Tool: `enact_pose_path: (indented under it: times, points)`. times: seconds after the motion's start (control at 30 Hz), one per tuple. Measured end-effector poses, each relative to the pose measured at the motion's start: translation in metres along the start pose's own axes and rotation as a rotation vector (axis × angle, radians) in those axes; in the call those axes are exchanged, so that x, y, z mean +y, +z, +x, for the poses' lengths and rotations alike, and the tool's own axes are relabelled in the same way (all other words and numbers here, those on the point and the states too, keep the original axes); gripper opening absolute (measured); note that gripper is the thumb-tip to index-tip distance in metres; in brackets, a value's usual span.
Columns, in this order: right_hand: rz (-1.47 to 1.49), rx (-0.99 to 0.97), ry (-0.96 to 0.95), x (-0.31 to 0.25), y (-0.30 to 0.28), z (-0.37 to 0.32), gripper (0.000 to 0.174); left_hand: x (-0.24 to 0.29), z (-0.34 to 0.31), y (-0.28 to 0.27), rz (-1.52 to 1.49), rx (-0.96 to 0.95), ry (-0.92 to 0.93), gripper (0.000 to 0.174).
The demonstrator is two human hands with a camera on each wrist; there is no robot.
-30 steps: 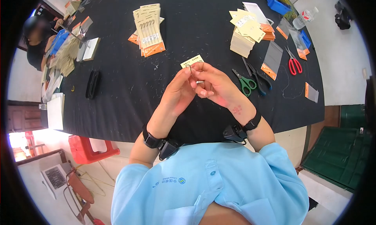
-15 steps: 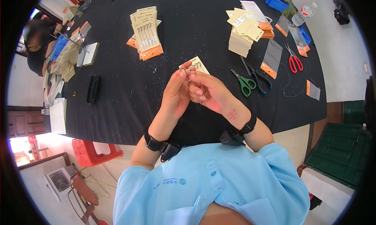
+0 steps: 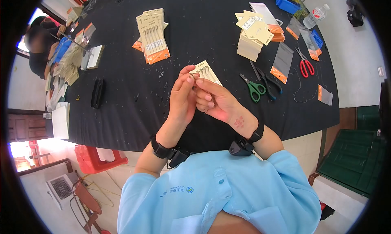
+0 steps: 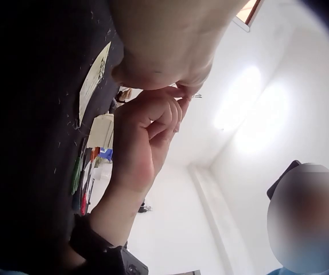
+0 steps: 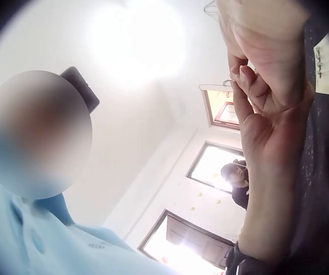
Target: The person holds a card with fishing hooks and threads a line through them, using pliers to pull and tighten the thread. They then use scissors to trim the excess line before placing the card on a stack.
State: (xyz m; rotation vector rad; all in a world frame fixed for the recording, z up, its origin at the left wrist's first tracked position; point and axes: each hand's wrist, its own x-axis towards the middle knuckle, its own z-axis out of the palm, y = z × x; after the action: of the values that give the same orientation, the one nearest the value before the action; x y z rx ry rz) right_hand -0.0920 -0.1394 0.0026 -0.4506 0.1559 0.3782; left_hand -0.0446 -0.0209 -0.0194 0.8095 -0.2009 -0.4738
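Both hands meet above the black table, fingertips together. The left hand [image 3: 182, 97] pinches a small dark hook [image 3: 192, 76] between thumb and index finger. Close against it, the right hand [image 3: 218, 101] has thumb and index fingertip together at the hook, its other fingers curled; a thin line shows near the fingertips in the right wrist view. Whatever lies inside the right fingers is hidden. Just beyond the hands, a cream card [image 3: 208, 74] with several hooks in a row lies on the cloth, its lower left part covered by the fingers.
Packed hook cards [image 3: 152, 36] are stacked beyond, left of centre. Blank cards [image 3: 249, 47] form a pile at the right. Green scissors [image 3: 254, 89], pliers [image 3: 269, 82], red scissors [image 3: 306, 65] and clear packets [image 3: 282, 61] lie right of the hands. A black case [image 3: 97, 93] is at the left.
The hands have shifted slightly and the right hand has turned, its fingers curling closer. More of the card with hooks shows beyond them. The left hand still pinches the hook.
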Motion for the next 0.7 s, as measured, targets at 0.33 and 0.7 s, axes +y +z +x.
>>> enact_pose_path:
  times: [0.33,0.7]
  points:
    - [0.027,-0.052,0.019,-0.0027,-0.0019,-0.0045,0.013,-0.0071,-0.0015,-0.0029,0.141,-0.043,0.242,0.007]
    - [0.022,-0.016,0.026,-0.0037,-0.0028,-0.0064,0.011,-0.0078,-0.0012,-0.0021,0.099,-0.053,0.15,0.01]
